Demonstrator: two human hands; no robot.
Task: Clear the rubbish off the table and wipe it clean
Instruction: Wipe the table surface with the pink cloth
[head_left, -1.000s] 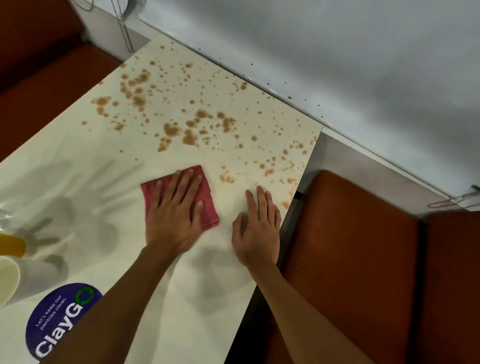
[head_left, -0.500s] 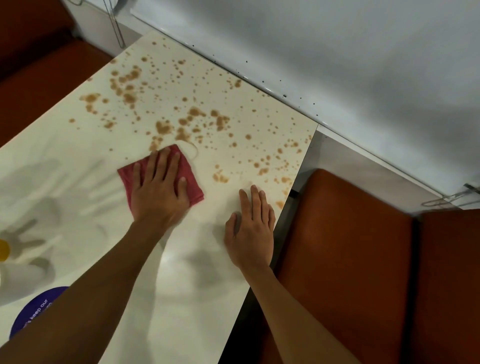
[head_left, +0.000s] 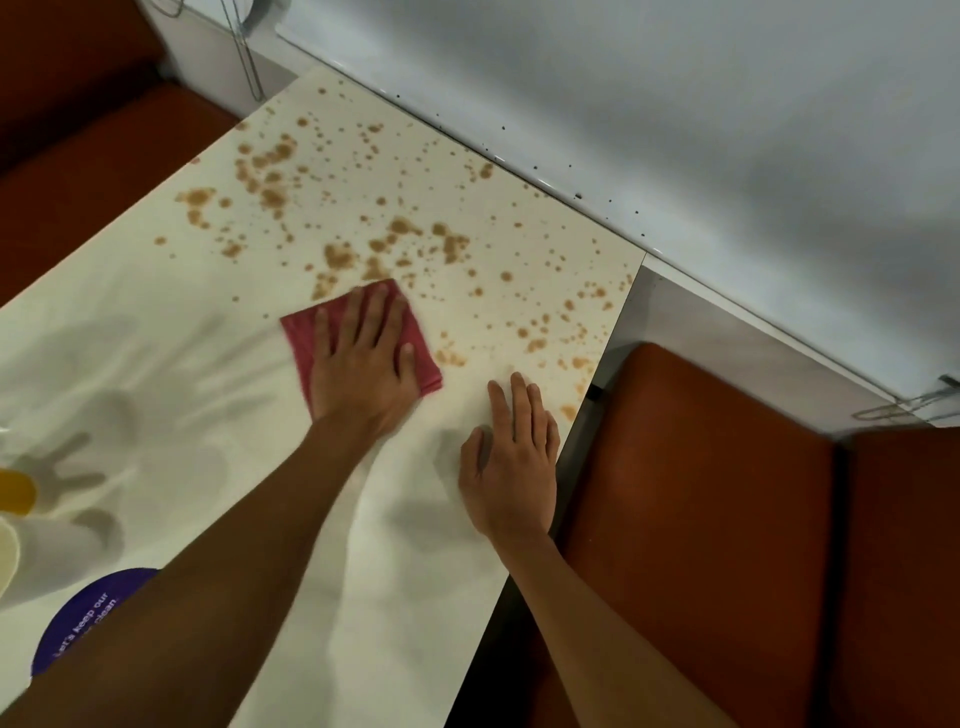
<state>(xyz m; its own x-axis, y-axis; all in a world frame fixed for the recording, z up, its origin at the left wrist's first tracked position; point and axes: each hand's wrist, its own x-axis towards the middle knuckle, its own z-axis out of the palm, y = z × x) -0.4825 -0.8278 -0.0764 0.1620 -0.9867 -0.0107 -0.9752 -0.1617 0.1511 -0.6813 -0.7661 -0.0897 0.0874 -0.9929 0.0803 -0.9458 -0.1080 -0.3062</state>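
Note:
A cream table (head_left: 171, 332) fills the middle of the head view. Brown splatter stains (head_left: 395, 234) cover its far half, up to the wall. My left hand (head_left: 363, 369) presses flat, fingers straight, on a folded red cloth (head_left: 301, 332) at the near edge of the stains. My right hand (head_left: 511, 457) lies flat on bare tabletop close to the table's right edge, holding nothing. The cloth's middle is hidden under my left hand.
A yellow object (head_left: 15, 491) and a pale cup (head_left: 8, 561) sit at the table's left edge, above a purple round sticker (head_left: 83, 623). Orange-brown bench seats (head_left: 701, 519) flank the table on the right and far left. A grey-white wall (head_left: 675, 130) runs along the far side.
My left hand has slid the red cloth left and away into the edge of the stains, then a little back to the right. My right hand has stayed flat in the same place.

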